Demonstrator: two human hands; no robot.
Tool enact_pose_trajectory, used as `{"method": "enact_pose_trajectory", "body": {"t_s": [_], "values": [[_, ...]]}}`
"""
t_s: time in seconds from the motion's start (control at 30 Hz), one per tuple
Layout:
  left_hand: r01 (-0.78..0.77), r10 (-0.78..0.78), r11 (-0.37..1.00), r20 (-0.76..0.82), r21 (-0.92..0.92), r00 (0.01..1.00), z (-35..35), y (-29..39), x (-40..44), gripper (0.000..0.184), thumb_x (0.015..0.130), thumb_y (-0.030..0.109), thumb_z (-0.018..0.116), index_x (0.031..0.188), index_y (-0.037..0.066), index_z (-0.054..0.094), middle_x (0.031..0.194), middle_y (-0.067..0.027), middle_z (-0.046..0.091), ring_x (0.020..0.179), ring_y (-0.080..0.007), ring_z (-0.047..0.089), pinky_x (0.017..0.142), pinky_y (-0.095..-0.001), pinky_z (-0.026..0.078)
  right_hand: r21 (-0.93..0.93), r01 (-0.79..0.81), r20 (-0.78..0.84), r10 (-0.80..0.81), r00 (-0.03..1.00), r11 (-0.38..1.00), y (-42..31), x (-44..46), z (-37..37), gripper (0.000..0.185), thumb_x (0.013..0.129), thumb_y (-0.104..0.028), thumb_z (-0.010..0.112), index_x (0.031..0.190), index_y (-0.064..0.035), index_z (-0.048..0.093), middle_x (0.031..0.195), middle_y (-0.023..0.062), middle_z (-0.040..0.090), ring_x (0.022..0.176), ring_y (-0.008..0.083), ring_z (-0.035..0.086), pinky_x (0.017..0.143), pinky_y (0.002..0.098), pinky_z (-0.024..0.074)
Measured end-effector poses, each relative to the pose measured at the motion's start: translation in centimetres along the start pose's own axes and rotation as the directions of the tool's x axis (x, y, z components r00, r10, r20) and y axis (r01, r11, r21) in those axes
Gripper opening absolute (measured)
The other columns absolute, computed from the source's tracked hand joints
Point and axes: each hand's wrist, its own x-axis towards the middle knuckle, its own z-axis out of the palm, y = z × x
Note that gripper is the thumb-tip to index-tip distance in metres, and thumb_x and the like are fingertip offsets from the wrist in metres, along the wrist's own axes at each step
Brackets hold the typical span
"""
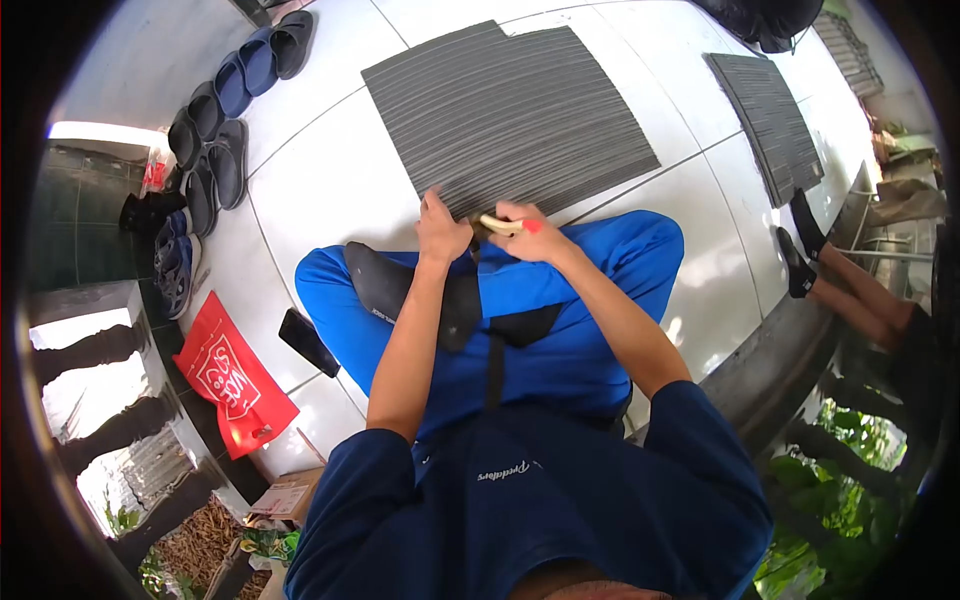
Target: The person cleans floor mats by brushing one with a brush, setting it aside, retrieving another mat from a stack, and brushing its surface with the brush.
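Observation:
Just above the crossed legs in blue trousers, my right hand (527, 234) is wrapped round a pale curved handle (500, 226). A small dark piece (477, 228) lies between my two hands, at the handle's left end. My left hand (441, 228) is closed beside that piece, its index finger raised at the near edge of a grey ribbed mat (510, 115). What its fingers pinch is too small to make out. The mat lies flat on the white tiles, with a notch in its far edge.
Slippers (230, 85) line the left wall. A red bag (235, 375) and a black phone (308, 342) lie left of my legs. Another ribbed mat (768, 125) is at the right, near another person's feet (797, 262) in dark socks.

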Motion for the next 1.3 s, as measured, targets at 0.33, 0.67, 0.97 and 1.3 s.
{"method": "enact_pose_trajectory", "body": {"t_s": [0.33, 0.67, 0.97, 1.3], "values": [[-0.203, 0.19, 0.965, -0.09, -0.168, 0.978, 1.7, 0.1, 0.9, 0.054, 0.075, -0.006, 0.056, 0.128, 0.001, 0.046, 0.133, -0.0264, 0.046, 0.12, -0.0456, 0.049, 0.101, -0.0451, 0.044, 0.005, -0.187, -0.715, 0.135, 0.686, 0.982, 4.7, 2.1, -2.6, 0.022, 0.077, -0.013, 0.071, 0.089, 0.0016, 0.059, 0.084, 0.0237, 0.067, 0.08, 0.0425, 0.065, 0.067, 0.0458, 0.051], [0.121, -0.149, 0.954, -0.084, -0.275, 0.985, 2.0, -0.5, 1.6, 0.062, 0.074, 0.005, 0.063, 0.13, -0.007, 0.04, 0.128, -0.0281, 0.048, 0.116, -0.0409, 0.051, 0.097, -0.0459, 0.045, 0.038, -0.062, -0.273, 0.07, 0.96, 0.997, 2.7, 1.6, -0.2, 0.025, 0.074, -0.01, 0.074, 0.088, -0.0004, 0.056, 0.079, 0.0145, 0.063, 0.074, 0.0292, 0.064, 0.067, 0.0386, 0.0485], [-0.148, -0.129, 0.718, -0.339, -0.68, 0.932, -0.8, 2.3, 1.1, 0.035, 0.077, 0.004, 0.066, 0.11, 0.003, 0.056, 0.103, -0.0086, 0.06, 0.082, -0.0172, 0.053, 0.073, -0.0327, 0.047, 0.562, 0.088, -0.441, 0.208, 0.873, 0.822, 2.5, 2.0, -1.7, 0.04, 0.086, -0.007, 0.069, 0.122, 0.0043, 0.056, 0.106, 0.0112, 0.067, 0.088, 0.0157, 0.067, 0.066, 0.0274, 0.0574], [0.237, -0.247, 0.963, -0.071, -0.127, 0.966, 1.9, 0.5, 1.7, 0.078, 0.073, 0.032, 0.076, 0.133, -0.002, 0.039, 0.13, -0.0305, 0.045, 0.119, -0.042, 0.048, 0.102, -0.0456, 0.042, 0.586, -0.036, -0.462, 0.37, 0.806, 0.81, 2.2, 2.2, -2.9, 0.034, 0.085, -0.011, 0.071, 0.113, 0.0042, 0.06, 0.099, 0.0107, 0.068, 0.08, 0.0136, 0.066, 0.063, 0.0261, 0.0553]]}}
